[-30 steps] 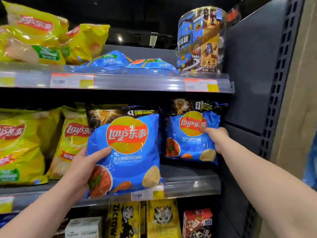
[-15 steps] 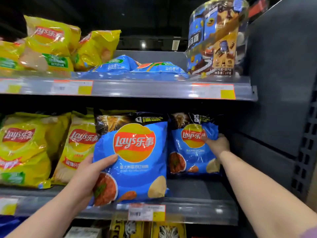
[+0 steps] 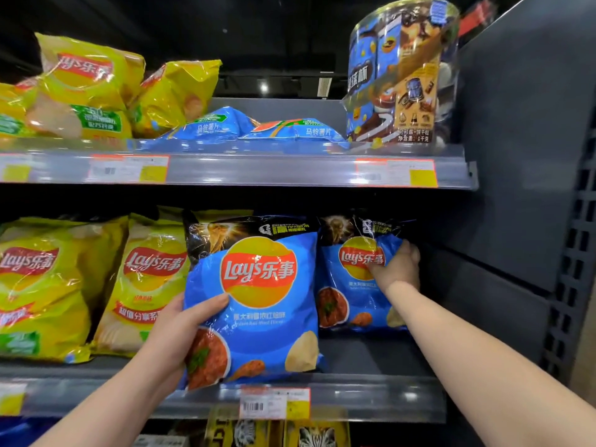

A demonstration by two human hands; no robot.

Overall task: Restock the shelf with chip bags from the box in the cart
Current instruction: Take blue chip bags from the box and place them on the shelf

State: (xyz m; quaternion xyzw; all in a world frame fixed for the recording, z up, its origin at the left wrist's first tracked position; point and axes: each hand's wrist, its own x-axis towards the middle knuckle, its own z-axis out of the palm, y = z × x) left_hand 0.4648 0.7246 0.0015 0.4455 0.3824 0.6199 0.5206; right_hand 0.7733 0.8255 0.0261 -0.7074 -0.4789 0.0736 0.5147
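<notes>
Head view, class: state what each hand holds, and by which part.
The left hand grips the front blue bag by its lower left edge, thumb on its face. The right hand grips the rear blue bag at its upper right edge.

The left forearm, at the lower left of the frame, and the right forearm, at the lower right, are bare; so are the left hand and right hand.
</notes>
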